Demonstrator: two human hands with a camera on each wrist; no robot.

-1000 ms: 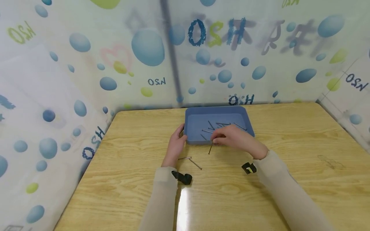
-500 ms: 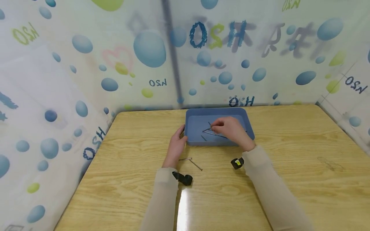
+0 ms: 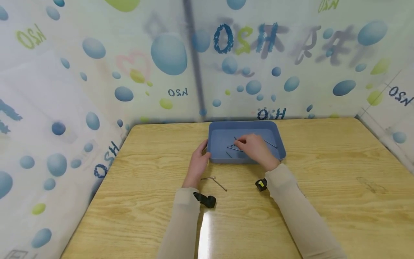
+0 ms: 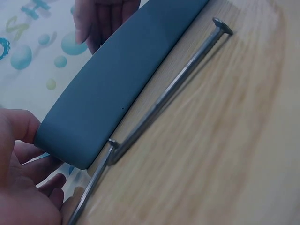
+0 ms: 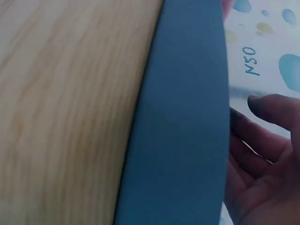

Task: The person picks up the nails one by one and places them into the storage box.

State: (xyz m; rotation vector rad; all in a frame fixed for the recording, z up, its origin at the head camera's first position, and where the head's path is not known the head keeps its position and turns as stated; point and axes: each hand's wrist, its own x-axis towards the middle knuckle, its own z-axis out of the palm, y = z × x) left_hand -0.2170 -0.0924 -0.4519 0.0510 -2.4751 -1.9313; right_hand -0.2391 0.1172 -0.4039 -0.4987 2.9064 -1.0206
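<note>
A blue tray (image 3: 223, 160) stands near the table's back edge, with several nails (image 3: 234, 149) lying in it. My left hand (image 3: 197, 163) holds the tray's left front corner, thumb at the front and fingers along the side. My right hand (image 3: 257, 147) reaches over the front wall, its fingertips low inside the tray among the nails. In the right wrist view, its thumb and index finger (image 5: 262, 140) stand apart with nothing visible between them; the lower fingertips are hidden behind the wall. Two more nails (image 4: 171, 91) lie on the table beside my left wrist.
The wooden table (image 3: 145, 172) reaches to a patterned wall covering (image 3: 129, 72) behind and at both sides. A black wrist camera (image 3: 207, 200) sits on the left cuff and another wrist camera (image 3: 261, 185) on the right.
My right hand has carried a nail from in front of the tray back over its wall, and now no nail shows in its fingers. The left hand has stayed at the corner.
</note>
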